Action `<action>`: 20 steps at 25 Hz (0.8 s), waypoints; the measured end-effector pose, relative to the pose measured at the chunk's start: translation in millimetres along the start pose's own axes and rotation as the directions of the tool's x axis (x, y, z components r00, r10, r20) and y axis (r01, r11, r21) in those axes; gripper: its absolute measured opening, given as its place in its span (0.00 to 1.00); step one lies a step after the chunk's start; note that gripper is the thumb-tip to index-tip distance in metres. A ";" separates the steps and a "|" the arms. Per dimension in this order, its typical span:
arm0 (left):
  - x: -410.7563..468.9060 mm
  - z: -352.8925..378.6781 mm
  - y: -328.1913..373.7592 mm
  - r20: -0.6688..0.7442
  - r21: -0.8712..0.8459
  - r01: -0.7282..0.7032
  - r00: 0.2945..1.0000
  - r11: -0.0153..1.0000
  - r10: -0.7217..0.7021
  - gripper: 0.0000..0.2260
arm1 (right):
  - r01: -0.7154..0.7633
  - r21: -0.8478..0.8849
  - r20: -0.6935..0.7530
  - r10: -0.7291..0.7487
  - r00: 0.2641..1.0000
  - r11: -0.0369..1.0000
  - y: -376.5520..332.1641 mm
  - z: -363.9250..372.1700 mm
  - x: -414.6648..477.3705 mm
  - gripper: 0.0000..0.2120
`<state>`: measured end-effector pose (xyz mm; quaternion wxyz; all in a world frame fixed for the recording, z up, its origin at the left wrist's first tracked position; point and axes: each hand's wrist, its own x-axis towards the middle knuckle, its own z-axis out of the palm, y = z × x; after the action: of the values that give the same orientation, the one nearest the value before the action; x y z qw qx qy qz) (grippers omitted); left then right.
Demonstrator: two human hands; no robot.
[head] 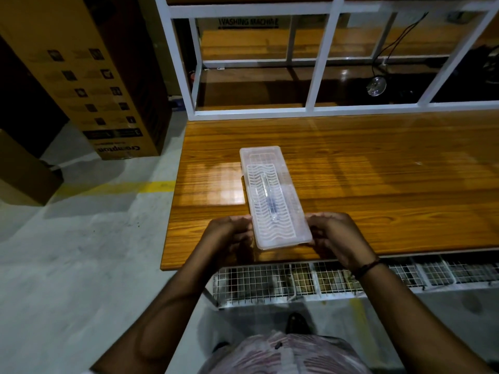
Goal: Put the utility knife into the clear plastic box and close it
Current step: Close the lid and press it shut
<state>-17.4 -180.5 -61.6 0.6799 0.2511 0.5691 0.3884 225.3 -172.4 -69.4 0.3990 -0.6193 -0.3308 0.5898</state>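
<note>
A long clear plastic box lies on the wooden table, its length running away from me. Its lid, with a wavy rib pattern and a raised handle, sits on top. Through the lid a dark, narrow shape shows near the middle, which looks like the utility knife. My left hand grips the box's near-left corner. My right hand grips the near-right corner. Both sets of fingers press against the box sides at the near end.
A white metal frame rises behind the table's far edge. Tall cardboard boxes stand on the floor to the left. A wire mesh shelf runs under the table's near edge. A black cable and a round lamp lie beyond the frame.
</note>
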 end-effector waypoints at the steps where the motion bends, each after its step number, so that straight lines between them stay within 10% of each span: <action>1: 7.6 2.5 6.5 -0.015 0.004 -0.005 1.000 1.000 0.005 0.04 | 0.018 0.006 -0.002 -0.018 1.000 1.000 -5.9 4.3 6.5 0.06; 20: 61.6 17.6 48.7 -0.163 0.046 -0.033 0.986 0.998 0.040 0.07 | 0.024 -0.003 -0.004 -0.024 1.000 1.000 -35.4 20.4 80.5 0.16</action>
<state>-9.0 -100.7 -55.1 0.6178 0.2432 0.6268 0.4077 214.0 -83.0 -75.4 0.4058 -0.6170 -0.3384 0.5832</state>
